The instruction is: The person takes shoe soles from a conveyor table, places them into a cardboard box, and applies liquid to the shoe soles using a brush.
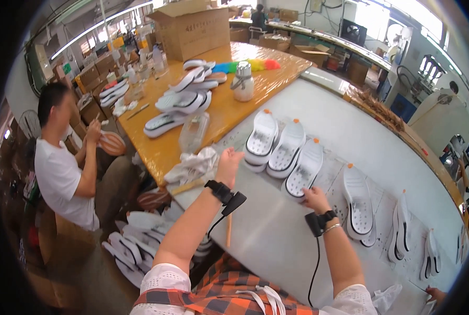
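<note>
White shoe soles with dark edge lines and dotted surfaces stand in a row on the pale worktable point(260, 220). My right hand point(317, 199) is closed at the near end of a white shoe sole point(305, 170), its fingers on the edge. Left of that lie another sole point(287, 148) and, farther left, a stacked pair point(262, 134). My left hand point(229, 166) is just left of this pair, fingers stretched and holding nothing. To the right of my right hand rests a further sole point(357, 202) on top of another. Small orange tabs show at the far tips of several soles.
On the yellow table point(134, 139) are piled soles point(184, 102), a lidded jar point(243, 84), a clear plastic container point(194, 132) and a cardboard box point(195, 34). A white cloth point(192, 165) lies left of my hand. A seated co-worker point(66, 163) holds a striped sole. More soles point(428, 254) stand right.
</note>
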`<state>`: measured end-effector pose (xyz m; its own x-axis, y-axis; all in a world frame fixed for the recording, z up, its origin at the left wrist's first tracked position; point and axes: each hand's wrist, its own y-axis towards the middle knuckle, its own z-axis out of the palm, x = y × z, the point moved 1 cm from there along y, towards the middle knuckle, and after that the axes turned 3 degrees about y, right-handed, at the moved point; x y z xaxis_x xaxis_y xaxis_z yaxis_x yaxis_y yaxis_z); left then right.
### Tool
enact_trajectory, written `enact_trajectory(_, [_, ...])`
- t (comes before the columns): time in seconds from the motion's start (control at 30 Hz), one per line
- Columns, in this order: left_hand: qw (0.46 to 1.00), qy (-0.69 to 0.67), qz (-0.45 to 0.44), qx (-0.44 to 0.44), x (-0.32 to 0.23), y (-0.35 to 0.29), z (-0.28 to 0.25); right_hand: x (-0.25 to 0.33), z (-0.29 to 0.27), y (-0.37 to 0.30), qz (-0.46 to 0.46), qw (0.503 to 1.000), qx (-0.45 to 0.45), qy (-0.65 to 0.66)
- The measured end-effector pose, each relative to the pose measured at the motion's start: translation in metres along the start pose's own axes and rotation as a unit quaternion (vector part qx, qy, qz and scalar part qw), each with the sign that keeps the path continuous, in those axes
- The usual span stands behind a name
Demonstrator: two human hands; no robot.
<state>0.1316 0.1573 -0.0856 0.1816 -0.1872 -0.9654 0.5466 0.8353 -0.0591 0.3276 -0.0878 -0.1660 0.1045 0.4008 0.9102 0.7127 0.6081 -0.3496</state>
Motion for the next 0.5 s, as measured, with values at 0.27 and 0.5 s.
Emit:
enact_trajectory(0.27, [0.986,0.092,-0.119,0.073,0.027,0.102,-0.004,0.048,0.002,-0.024,-0.017,0.972,-0.049,0.228])
enact_trajectory(0.5, [0.938,-0.073,-0.273,0.201,0.045,0.124,0.025,0.05,0.051,0.073,-0.08,0.993,-0.004,0.084])
